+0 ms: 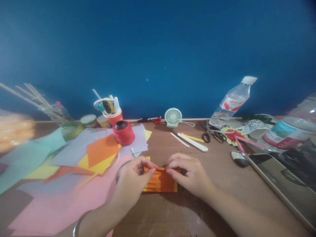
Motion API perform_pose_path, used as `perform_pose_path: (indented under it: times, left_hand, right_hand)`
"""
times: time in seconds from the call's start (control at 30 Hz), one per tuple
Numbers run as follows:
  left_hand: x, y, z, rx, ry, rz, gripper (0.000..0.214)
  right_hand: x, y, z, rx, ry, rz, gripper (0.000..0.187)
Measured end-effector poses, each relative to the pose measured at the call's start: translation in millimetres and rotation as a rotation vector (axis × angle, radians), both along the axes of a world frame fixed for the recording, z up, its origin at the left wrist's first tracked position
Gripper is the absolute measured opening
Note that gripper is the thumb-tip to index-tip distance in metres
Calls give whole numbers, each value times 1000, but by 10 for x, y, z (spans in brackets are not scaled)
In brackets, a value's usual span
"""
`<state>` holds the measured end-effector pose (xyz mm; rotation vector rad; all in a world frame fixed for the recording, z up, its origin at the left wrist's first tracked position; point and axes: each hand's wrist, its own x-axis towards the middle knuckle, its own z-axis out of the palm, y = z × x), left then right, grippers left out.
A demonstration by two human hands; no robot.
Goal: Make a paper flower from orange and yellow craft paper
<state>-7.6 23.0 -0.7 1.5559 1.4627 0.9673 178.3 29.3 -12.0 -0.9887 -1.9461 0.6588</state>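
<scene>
An orange paper (163, 182) with yellow edges is held just over the table at the centre, its upper part creased into narrow strips. My left hand (137, 174) pinches the top fold at its left end between thumb and fingers. At the right end of the same fold, my right hand (187, 171) pinches it too. The fingertips cover parts of the fold. Close behind the hands lies a white-handled craft knife (195, 143), with thin white and yellow paper strips beside it.
Loose coloured sheets (74, 197) spread over the left side. Behind them stand a red thread spool (123, 133) and a pen cup (114, 116). A small fan (173, 117), scissors (213, 133), a tilted water bottle (232, 103) and a phone (278, 184) lie around the back and right.
</scene>
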Motion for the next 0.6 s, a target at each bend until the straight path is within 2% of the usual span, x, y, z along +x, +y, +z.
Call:
perform_pose_path:
  times: [0.13,0.27,0.37,0.43,0.6]
  left_hand:
    - [8,-24,-2,32,-18,-37,5]
    - [3,-45,-11,51,-80,-51,6]
    - [-8,-32,-12,-3,-154,-43,8]
    - [-19,-11,-18,-28,-188,-22,10]
    - [-59,34,-72,-93,-304,20,16]
  right_hand:
    - [-52,-32,-2,-113,15,-85,8]
    - [-56,-27,-6,-134,-1,-56,11]
    - [-36,2,-12,-141,38,-91,10]
    - [-21,28,-26,-180,97,-136,9]
    - [13,98,-85,-396,345,-249,8]
